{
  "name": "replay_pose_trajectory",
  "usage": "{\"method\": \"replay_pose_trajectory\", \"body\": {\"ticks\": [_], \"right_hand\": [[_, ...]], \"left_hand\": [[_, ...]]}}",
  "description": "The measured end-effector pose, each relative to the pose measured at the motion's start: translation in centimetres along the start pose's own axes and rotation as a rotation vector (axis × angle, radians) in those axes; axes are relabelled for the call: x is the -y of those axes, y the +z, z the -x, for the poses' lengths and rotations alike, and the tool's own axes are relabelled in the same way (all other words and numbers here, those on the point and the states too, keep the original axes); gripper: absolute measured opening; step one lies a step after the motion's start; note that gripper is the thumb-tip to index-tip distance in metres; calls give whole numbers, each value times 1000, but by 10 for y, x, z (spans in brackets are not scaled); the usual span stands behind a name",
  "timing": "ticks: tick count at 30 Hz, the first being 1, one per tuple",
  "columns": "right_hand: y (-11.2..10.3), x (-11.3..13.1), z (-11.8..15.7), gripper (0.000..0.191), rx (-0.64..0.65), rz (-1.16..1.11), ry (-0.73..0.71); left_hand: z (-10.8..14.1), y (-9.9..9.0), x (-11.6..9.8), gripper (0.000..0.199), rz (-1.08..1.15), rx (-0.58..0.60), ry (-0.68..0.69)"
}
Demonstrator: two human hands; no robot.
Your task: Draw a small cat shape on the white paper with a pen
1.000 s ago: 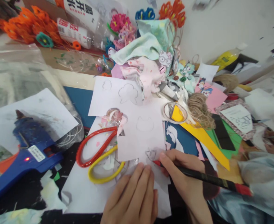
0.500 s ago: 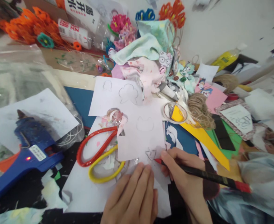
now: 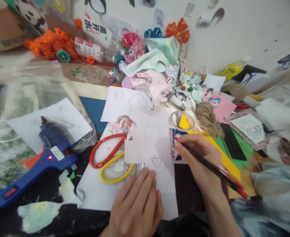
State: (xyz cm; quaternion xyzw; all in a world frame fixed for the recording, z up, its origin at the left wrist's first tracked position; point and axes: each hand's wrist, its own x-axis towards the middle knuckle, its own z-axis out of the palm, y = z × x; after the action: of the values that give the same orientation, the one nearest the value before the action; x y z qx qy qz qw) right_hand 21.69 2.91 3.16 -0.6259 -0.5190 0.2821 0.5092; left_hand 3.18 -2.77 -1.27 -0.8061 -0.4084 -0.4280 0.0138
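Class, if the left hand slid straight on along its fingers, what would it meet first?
Most likely the small pointed sketch on the white paper, just ahead of the left hand, though depth is hard to judge.

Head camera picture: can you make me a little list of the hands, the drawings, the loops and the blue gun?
Left hand: laid on white paper
Right hand: holds a black-and-red pen or pencil
Drawn: cat-like outline, arrow-like sketch
Loops: red loop, yellow loop
Blue glue gun: left of the loops, red light on
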Motion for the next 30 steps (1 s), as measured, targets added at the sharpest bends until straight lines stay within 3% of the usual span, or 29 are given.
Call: {"method": "replay_pose_trajectory", "body": {"ticks": [3,7,12,17,21,30], "right_hand": [[8,6,-19,13,164,-40,-1],[25,3,-32,36,333,-159,84],[21,-3,-21,39,275,-171,51],[6,-7,-3,29,35,-205,-37],[2,-11,10,22,-99,-257,-2],[15,-12,42,29,14,-268,67]], "left_hand": [[0,2,-2,17,1,-52,-34],[-1,3,-5,19,14,-89,-62],[-1,4,-5,17,3,-97,-49],[1,5,-7,16,-43,-93,-21],[1,4,-7,17,-33,-92,-5],[6,4,-7,21,-35,-99,11]]}}
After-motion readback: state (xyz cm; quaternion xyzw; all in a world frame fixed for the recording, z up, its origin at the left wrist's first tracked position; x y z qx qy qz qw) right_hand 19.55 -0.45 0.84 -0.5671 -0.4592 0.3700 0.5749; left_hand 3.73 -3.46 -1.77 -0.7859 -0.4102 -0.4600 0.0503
